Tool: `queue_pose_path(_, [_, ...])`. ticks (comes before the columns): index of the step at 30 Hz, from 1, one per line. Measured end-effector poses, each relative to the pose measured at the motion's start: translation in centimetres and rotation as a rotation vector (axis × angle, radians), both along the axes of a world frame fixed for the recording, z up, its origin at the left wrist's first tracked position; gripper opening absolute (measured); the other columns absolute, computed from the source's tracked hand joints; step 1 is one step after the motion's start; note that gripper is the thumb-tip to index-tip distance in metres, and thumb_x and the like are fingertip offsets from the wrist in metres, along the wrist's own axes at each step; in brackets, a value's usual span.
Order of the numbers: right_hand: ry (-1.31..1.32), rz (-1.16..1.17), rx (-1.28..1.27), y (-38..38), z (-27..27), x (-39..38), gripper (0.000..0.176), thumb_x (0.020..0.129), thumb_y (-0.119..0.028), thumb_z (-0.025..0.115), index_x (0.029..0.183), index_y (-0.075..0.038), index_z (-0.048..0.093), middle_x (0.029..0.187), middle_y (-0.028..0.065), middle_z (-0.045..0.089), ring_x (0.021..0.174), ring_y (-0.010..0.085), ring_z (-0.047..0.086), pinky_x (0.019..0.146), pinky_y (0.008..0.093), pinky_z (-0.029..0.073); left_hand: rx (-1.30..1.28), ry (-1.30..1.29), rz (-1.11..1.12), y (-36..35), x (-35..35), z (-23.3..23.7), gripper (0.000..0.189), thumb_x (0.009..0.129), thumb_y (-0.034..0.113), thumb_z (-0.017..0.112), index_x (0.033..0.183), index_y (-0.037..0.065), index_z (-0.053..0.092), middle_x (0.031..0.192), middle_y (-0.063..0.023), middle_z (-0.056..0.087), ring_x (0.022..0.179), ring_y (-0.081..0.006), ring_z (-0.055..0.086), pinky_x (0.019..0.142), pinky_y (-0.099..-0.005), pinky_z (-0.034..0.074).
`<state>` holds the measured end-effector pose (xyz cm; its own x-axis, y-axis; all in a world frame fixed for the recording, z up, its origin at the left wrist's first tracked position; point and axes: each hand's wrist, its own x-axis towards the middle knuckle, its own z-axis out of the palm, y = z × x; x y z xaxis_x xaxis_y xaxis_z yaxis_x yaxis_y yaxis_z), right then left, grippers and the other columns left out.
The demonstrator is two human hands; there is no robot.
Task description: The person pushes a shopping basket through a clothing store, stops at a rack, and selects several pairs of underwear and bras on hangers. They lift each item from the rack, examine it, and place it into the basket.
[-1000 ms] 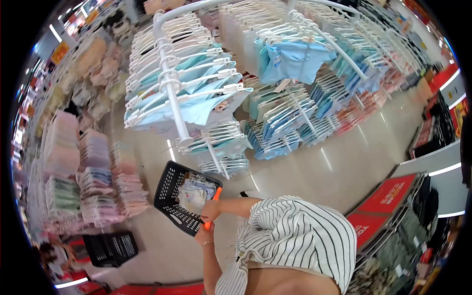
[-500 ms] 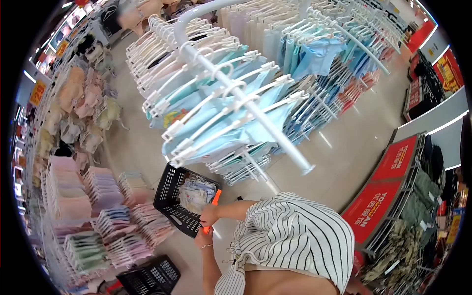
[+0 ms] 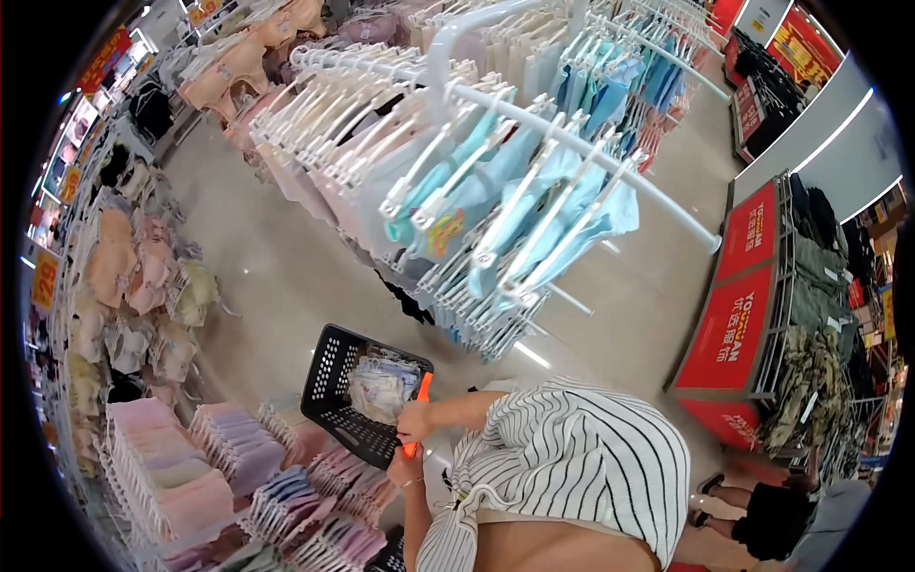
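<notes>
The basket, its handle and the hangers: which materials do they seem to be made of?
Basket: probably black moulded plastic, rather matte, by its regular holes in stiff walls. Handle: likely smooth orange plastic, uniformly coloured. Hangers: white, probably plastic; slight shine and clip ends suggest it.

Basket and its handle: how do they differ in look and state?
The basket is black, the handle orange. The basket is broad and perforated; the handle is a narrow bar. The basket holds packets; the handle is gripped by the right hand. Both look like plastic.
</notes>
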<state>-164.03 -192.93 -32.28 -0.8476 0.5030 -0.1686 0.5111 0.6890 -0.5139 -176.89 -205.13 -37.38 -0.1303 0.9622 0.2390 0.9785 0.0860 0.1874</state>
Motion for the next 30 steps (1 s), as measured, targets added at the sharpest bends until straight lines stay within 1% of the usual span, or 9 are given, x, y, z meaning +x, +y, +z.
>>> queue_pose_path(2, [0.0, -0.057, -0.043, 0.6, 0.1, -1.6, 0.041, 0.078, -0.039, 0.044, 0.066, -0.005, 0.065, 0.067, 0.0147, 0.062, 0.063, 0.0341, 0.059, 0.061, 0.0434, 0.046, -0.044, 0.002, -0.026, 1.3, -1.9, 0.4, 0.044, 0.062, 0.049, 0.07, 0.057, 0.011, 0.047, 0.048, -0.0087, 0.054, 0.042, -0.0274, 0.055, 0.039, -0.036, 0.045])
queue_pose_path(5, [-0.016, -0.102, 0.005, 2.2, -1.0, -4.7, 0.041, 0.078, -0.039, 0.044, 0.064, -0.006, 0.065, 0.064, 0.0136, 0.061, 0.059, 0.0339, 0.058, 0.059, 0.0431, 0.047, -0.046, -0.042, -0.117, 3.6, -6.1, -0.2, 0.044, 0.061, 0.048, 0.071, 0.06, 0.011, 0.048, 0.048, -0.009, 0.053, 0.043, -0.0277, 0.055, 0.041, -0.0369, 0.045])
queue_pose_path(10, [0.013, -0.158, -0.031, 4.9, -1.5, -9.1, 0.042, 0.079, -0.039, 0.043, 0.062, -0.007, 0.063, 0.063, 0.0132, 0.061, 0.058, 0.0333, 0.059, 0.057, 0.0425, 0.047, 0.009, -0.129, -0.269, 8.0, -11.5, 0.5, 0.038, 0.061, 0.042, 0.072, 0.058, 0.011, 0.049, 0.049, -0.0101, 0.052, 0.043, -0.028, 0.053, 0.041, -0.0364, 0.043])
queue_pose_path(14, [0.023, -0.191, -0.012, 8.2, -2.1, -12.7, 0.044, 0.081, -0.04, 0.041, 0.063, -0.006, 0.062, 0.063, 0.0146, 0.061, 0.06, 0.0327, 0.06, 0.057, 0.0421, 0.048, -0.072, -0.072, -0.296, 12.0, -15.9, 0.3, 0.035, 0.06, 0.041, 0.071, 0.067, 0.011, 0.054, 0.052, -0.0079, 0.056, 0.045, -0.0263, 0.056, 0.042, -0.0362, 0.044])
queue_pose_path(20, [0.029, -0.257, -0.157, 14.4, -0.4, -17.0, 0.046, 0.083, -0.041, 0.041, 0.066, -0.004, 0.063, 0.067, 0.0171, 0.061, 0.063, 0.0342, 0.06, 0.061, 0.044, 0.048, -0.13, -0.073, -0.436, 19.4, -22.2, -0.5, 0.038, 0.06, 0.045, 0.07, 0.077, 0.013, 0.059, 0.058, -0.0084, 0.059, 0.047, -0.0256, 0.057, 0.042, -0.0367, 0.045])
queue_pose_path(21, [0.054, -0.262, -0.206, 15.6, -0.7, -17.7, 0.049, 0.083, -0.046, 0.042, 0.068, -0.004, 0.063, 0.067, 0.0179, 0.061, 0.063, 0.0348, 0.06, 0.061, 0.0436, 0.049, -0.146, -0.096, -0.459, 20.8, -23.1, -0.4, 0.041, 0.06, 0.048, 0.069, 0.077, 0.013, 0.059, 0.057, -0.0084, 0.059, 0.047, -0.0261, 0.057, 0.042, -0.0376, 0.045])
queue_pose_path(24, [0.031, -0.328, -0.259, 18.9, -1.0, -19.7, 0.051, 0.081, -0.049, 0.043, 0.068, -0.004, 0.063, 0.067, 0.0185, 0.061, 0.064, 0.0352, 0.06, 0.062, 0.0429, 0.049, -0.165, -0.05, -0.531, 25.2, -25.4, 0.2, 0.042, 0.059, 0.049, 0.07, 0.077, 0.012, 0.058, 0.057, -0.0088, 0.059, 0.048, -0.0263, 0.058, 0.044, -0.0378, 0.045])
queue_pose_path(25, [0.001, -0.347, -0.302, 20.0, -1.0, -20.4, 0.055, 0.078, -0.055, 0.045, 0.071, -0.003, 0.064, 0.07, 0.0194, 0.061, 0.067, 0.0346, 0.061, 0.062, 0.0425, 0.049, -0.182, -0.023, -0.524, 26.4, -25.9, 0.6, 0.041, 0.059, 0.047, 0.071, 0.073, 0.012, 0.056, 0.055, -0.0088, 0.058, 0.048, -0.026, 0.058, 0.044, -0.0376, 0.045])
queue_pose_path(30, [0.002, -0.365, -0.328, 25.4, 0.2, -22.5, 0.064, 0.065, -0.066, 0.054, 0.082, -0.006, 0.064, 0.077, 0.0167, 0.063, 0.072, 0.0332, 0.061, 0.065, 0.0411, 0.049, -0.123, -0.017, -0.7, 34.5, -29.7, -0.2, 0.041, 0.055, 0.045, 0.074, 0.066, 0.012, 0.053, 0.05, -0.0065, 0.054, 0.045, -0.0248, 0.056, 0.042, -0.0364, 0.045])
